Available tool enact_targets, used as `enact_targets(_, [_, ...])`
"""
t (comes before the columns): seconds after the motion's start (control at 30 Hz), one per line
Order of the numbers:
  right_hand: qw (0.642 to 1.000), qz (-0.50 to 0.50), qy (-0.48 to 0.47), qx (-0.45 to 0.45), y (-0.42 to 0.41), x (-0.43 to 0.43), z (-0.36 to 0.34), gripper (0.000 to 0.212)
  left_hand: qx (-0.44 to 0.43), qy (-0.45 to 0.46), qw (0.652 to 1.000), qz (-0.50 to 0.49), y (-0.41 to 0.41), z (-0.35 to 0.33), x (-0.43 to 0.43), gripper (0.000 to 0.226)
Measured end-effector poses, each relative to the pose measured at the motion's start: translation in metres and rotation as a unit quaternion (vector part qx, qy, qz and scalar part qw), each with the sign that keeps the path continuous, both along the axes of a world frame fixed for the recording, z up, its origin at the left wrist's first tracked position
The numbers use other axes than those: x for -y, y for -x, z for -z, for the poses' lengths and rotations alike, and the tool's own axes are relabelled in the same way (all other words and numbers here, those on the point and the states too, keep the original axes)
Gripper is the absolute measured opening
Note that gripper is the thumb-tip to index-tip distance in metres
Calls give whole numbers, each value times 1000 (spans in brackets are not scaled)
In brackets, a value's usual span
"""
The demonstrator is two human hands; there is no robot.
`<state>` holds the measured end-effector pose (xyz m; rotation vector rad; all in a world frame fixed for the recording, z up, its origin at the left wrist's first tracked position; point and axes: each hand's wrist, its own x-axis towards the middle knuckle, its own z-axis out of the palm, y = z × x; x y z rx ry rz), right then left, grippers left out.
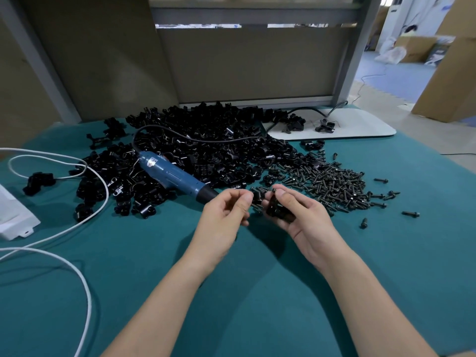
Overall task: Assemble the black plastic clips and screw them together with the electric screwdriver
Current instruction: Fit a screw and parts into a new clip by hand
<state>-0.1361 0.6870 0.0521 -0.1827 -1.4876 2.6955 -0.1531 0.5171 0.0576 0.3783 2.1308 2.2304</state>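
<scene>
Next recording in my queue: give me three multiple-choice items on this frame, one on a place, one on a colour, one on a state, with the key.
1. Where does the electric screwdriver lie?
A. on the pile of black clips
B. on the floor
C. on the white box

2. What colour is the table cloth?
A. red
B. teal
C. yellow

3. What is the right hand doing?
A. resting flat on the cloth
B. gripping the screwdriver
C. holding a black clip

Key:
1 A, its blue body rests on the clips with no hand on it.
2 B, teal shows all round both arms.
3 C, its fingers curl round the clip, above the cloth.
</scene>
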Motion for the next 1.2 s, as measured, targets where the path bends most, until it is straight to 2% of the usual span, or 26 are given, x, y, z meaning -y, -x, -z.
enact_targets(0.07, [1000,0,28,-2,0,-1,-1,34,54,-94,993,43,-2,-4,-2,11])
enact_targets(0.13, [999,5,44,-4,1,-3,-1,34,95,-179,976,80,-4,-7,-2,24])
enact_targets(0.23, [998,17,66,-4,2,-7,0,25,115,-247,957,104,-6,-11,0,33])
enact_targets(0.33, [997,15,81,-8,2,-10,0,15,115,-261,952,109,-7,-15,0,34])
enact_targets(0.47, [996,11,84,-15,3,-11,0,14,110,-260,952,120,-9,-18,0,42])
enact_targets(0.67, [993,28,117,-14,2,-12,-2,13,105,-247,956,121,-10,-18,0,43])
enact_targets(0.87, [977,70,200,-7,4,-17,-3,28,112,-248,955,117,-8,-16,2,41])
enact_targets(0.97, [966,95,239,-26,1,-24,-5,27,102,-183,976,52,4,-16,0,31])
enact_targets(1.07, [935,139,319,-66,-2,-37,-7,27,70,-31,995,-69,37,-20,-6,24])
enact_targets(1.13, [909,174,368,-88,-4,-46,-7,20,0,137,983,-120,58,-25,-11,28])
enact_targets(1.2, [891,201,394,-101,-5,-54,-5,15,-104,288,942,-136,69,-28,-21,35])
